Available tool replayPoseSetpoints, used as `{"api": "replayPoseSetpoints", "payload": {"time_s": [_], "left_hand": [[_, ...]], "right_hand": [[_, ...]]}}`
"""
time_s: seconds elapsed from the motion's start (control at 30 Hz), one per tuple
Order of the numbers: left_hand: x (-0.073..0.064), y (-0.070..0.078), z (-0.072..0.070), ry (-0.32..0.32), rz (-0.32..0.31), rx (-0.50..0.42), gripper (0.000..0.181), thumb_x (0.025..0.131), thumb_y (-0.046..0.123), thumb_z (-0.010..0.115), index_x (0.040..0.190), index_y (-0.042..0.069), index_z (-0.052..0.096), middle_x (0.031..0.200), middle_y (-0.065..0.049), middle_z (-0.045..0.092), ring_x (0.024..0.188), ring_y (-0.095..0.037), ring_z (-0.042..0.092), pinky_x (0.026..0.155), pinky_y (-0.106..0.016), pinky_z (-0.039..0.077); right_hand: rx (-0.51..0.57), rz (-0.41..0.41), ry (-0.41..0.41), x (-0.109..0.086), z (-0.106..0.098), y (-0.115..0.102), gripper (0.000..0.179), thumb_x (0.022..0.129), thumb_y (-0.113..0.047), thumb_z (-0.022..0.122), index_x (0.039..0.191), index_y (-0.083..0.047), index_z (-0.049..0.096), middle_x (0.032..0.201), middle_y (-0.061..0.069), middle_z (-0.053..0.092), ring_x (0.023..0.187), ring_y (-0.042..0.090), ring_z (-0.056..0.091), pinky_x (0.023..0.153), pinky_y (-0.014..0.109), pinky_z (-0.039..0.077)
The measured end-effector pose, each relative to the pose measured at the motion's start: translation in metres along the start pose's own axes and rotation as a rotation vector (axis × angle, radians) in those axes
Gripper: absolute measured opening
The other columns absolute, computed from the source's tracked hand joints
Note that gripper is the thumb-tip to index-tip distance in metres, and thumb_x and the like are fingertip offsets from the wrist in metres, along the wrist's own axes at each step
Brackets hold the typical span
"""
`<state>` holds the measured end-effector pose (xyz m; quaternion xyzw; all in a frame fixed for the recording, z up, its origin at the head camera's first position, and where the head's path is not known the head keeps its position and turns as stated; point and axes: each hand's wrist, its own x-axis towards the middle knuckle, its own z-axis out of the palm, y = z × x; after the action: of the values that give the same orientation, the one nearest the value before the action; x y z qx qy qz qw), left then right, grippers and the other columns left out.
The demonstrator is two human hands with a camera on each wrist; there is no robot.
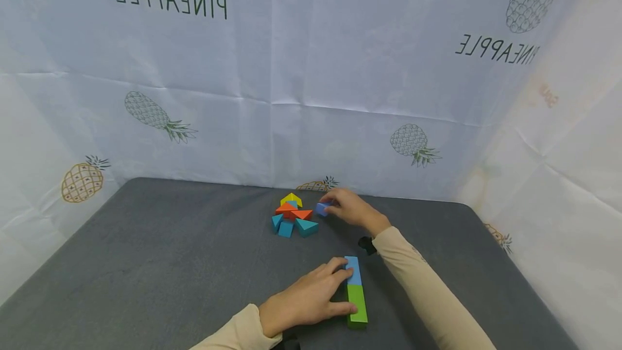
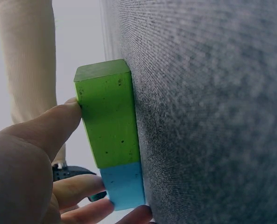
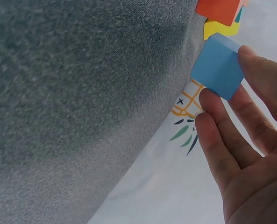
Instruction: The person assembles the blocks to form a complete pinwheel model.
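Note:
My right hand pinches a small blue block between thumb and fingertips, at the far side of the table beside a group of colored blocks. Nearer the front, a green block and a light blue block lie end to end in a line pointing away from me. My left hand holds this pair from the left side. Its thumb touches the green block while its fingers curl at the light blue block and its far end, as the left wrist view shows.
Left of my right hand sit several blocks: a yellow one, orange-red triangles, teal triangles and a teal-blue block. The dark grey table ends at a white curtain printed with pineapples.

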<state>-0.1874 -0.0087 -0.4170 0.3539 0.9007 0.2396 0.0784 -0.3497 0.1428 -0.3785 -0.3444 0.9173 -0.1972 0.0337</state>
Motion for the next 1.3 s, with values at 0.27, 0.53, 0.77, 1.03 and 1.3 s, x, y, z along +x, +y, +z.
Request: {"api": "replayPoseSetpoints", "payload": {"time_s": [0.27,0.53,0.77,1.03,1.3], "left_hand": [[0.0,-0.001,0.0,0.004,0.006,-0.006,0.07,0.093,0.057,0.059,0.147,0.014,0.049,0.153,-0.005,0.04,0.135,-0.023,0.049,0.103,-0.037,0.05],[0.001,-0.001,0.0,-0.002,0.0,-0.011,0.07,0.093,0.058,0.059,0.148,0.015,0.047,0.153,-0.004,0.039,0.136,-0.023,0.049,0.104,-0.038,0.05],[-0.001,0.001,-0.001,-0.005,-0.022,-0.015,0.07,0.093,0.057,0.061,0.148,0.016,0.047,0.154,-0.003,0.039,0.136,-0.023,0.048,0.104,-0.039,0.05],[-0.001,0.0,0.0,0.005,-0.017,-0.003,0.07,0.093,0.056,0.061,0.147,0.015,0.048,0.153,-0.004,0.04,0.136,-0.022,0.049,0.103,-0.038,0.05],[-0.001,0.0,0.001,0.004,-0.015,-0.002,0.07,0.093,0.057,0.061,0.147,0.014,0.048,0.153,-0.004,0.04,0.136,-0.023,0.049,0.103,-0.038,0.05]], "right_hand": [[0.027,0.006,0.024,-0.011,-0.004,0.004,0.025,0.096,-0.012,0.065,0.119,-0.003,0.068,0.115,0.012,0.066,0.099,0.024,0.066,0.086,0.036,0.056],[0.027,0.006,0.057,-0.023,-0.012,0.008,0.026,0.095,-0.013,0.067,0.118,-0.002,0.068,0.112,0.012,0.067,0.098,0.023,0.065,0.086,0.039,0.055],[0.028,0.018,0.056,-0.035,-0.014,0.013,0.025,0.095,-0.013,0.067,0.117,0.0,0.069,0.109,0.012,0.067,0.093,0.021,0.065,0.082,0.037,0.055],[0.021,0.023,0.068,-0.048,-0.012,0.013,0.024,0.095,-0.015,0.067,0.117,-0.004,0.069,0.108,0.008,0.067,0.091,0.017,0.062,0.081,0.035,0.054],[0.054,0.04,0.066,-0.059,-0.006,0.013,0.026,0.094,-0.018,0.068,0.117,-0.005,0.068,0.108,0.007,0.068,0.09,0.014,0.063,0.079,0.032,0.054]]}}
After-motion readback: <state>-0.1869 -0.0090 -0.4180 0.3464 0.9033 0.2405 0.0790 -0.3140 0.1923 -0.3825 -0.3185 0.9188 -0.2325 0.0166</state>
